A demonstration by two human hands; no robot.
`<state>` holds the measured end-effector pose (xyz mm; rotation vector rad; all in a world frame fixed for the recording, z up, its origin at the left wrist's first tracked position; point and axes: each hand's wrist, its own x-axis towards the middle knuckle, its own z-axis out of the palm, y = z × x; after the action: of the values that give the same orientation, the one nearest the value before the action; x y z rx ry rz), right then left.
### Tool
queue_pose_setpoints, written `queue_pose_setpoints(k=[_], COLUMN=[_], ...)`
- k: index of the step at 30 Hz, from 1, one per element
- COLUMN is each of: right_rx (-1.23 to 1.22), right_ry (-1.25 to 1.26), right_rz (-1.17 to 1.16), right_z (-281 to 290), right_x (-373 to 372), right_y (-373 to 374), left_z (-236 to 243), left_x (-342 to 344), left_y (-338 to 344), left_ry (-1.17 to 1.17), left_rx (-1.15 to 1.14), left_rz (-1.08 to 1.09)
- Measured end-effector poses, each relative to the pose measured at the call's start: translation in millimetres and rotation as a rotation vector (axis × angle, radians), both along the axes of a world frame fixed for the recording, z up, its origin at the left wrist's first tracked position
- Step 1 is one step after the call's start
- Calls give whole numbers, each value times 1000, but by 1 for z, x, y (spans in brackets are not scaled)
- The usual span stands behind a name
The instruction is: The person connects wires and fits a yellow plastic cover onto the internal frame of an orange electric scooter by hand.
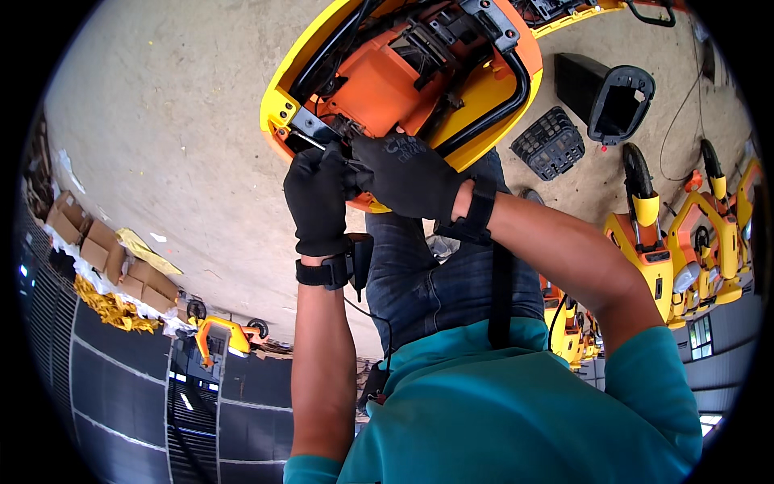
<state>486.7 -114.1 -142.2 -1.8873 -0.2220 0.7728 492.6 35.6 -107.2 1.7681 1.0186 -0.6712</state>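
Observation:
Both my hands wear black gloves and work close together at the lower edge of a yellow and orange electric bike body [367,89]. My left hand [316,194] is closed, its fingertips at the opening in the body. A thin silver metal rod [310,141] runs up to its fingers; whether the hand grips it is unclear. My right hand [411,173] reaches in from the right with bent fingers, pressed against dark wiring and small parts [347,127] inside. What its fingers hold is hidden. A black tube [492,113] curves along the body's right side.
On the concrete floor [177,105], a black hollow casing [597,93] and a black slotted tray [550,143] lie to the right. Several yellow bikes [645,258] stand farther right. Cardboard boxes [105,246] and a yellow frame [214,327] are at the left. A cable [681,121] trails across the floor.

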Motion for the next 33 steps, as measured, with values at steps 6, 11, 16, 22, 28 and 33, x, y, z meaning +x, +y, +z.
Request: queue_pose_setpoints(k=[6,11,16,22,28,33], right_rx=[-3,-27,-43,-5,-13,-43], right_ry=[-31,32,85,263,-148,-66], right_rz=[-60,9,28,128,118,227], right_z=[-7,-12,-6,6,15,36], right_x=[-8,-10,3,21,33,67], right_y=[4,1,-11,-36,-48,-32], left_z=[11,5,0,5,-3,-13], left_x=[6,-3,-9,-5,-18,-26], left_y=[-4,3,4,-3,-5,-10], left_ry=[157,99,87,119,131,42], left_rx=[-40,-85,-26,-3,22,220], left_rz=[-126,-181,-247,-245,-140,-296])
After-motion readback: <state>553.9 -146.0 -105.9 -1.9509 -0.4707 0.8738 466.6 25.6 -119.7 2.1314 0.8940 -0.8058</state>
